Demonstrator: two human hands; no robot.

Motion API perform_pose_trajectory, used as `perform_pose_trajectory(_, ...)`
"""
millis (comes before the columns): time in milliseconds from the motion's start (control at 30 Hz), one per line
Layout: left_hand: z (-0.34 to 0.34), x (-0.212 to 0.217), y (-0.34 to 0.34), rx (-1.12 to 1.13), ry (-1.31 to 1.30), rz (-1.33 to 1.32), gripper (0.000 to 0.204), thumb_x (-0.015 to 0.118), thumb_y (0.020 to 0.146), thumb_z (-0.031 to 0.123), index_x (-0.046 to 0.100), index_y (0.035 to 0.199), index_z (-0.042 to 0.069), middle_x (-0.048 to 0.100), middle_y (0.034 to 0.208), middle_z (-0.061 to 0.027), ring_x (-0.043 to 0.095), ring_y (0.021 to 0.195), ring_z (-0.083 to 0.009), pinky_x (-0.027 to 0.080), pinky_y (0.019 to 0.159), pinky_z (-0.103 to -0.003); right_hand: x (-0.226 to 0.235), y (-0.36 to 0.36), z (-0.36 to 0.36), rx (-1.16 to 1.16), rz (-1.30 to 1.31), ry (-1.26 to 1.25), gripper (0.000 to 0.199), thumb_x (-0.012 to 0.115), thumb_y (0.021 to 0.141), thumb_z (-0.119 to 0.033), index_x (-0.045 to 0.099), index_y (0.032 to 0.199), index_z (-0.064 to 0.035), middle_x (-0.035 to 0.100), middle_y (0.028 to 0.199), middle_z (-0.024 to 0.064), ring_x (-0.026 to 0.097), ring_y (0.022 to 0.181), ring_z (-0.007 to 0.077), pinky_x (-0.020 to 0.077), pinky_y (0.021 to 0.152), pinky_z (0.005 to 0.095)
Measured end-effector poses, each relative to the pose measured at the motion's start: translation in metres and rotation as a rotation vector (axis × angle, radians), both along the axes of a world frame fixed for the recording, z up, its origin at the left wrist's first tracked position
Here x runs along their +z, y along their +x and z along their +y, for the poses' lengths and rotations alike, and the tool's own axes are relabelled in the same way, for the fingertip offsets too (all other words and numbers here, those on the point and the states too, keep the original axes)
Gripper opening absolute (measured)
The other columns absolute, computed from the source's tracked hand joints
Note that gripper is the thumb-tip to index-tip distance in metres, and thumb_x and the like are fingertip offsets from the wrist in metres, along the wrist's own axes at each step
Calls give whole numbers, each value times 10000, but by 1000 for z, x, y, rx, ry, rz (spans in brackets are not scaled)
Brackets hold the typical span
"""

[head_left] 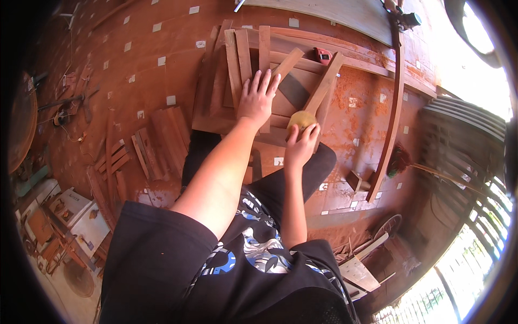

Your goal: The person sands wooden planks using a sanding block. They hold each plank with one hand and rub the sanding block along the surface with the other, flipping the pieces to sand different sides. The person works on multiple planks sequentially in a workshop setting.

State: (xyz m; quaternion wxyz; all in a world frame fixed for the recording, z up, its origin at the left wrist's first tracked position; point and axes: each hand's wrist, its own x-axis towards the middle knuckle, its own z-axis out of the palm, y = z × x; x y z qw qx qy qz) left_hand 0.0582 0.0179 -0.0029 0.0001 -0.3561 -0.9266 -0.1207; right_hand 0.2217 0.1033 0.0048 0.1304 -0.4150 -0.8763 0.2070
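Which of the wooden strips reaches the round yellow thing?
The slanted wooden strip beside the red device: its near end comes right up to the round yellow thing in the right hand. The strips by the left hand don't.

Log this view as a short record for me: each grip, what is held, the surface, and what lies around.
Left grip: fingers extended, laid over wood strips
Right grip: holding a yellowish round object at the near end of a slanted wood strip
Surface: brown wooden top
Between strips: dark flat piece
Far side: small red object
Left floor: loose boards
Unclear: the round object's exact kind
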Motion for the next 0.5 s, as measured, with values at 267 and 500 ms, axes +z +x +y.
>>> perform_pose_trajectory(267, 2, -2, 0, 2, -18, 10, 622, 501, 1029, 225, 315, 1622, 227, 381, 1630, -84, 374, 1480, -333, 340, 1181, -545, -3, -28, 22, -39, -18, 10, 593, 630, 1016, -271, 472, 1400, 152, 435, 1509, 350, 462, 1403, 455, 441, 1132, 444)
perform_pose_trajectory(500, 1, 0, -1, -10, -47, -19, 633, 498, 1022, 206, 312, 1626, 230, 365, 1639, -82, 364, 1490, -328, 318, 1201, -547, -22, -133, 125, -141, -23, 74, 631, 618, 1015, -298, 463, 1398, 179, 426, 1505, 378, 439, 1430, 444, 429, 1153, 436)
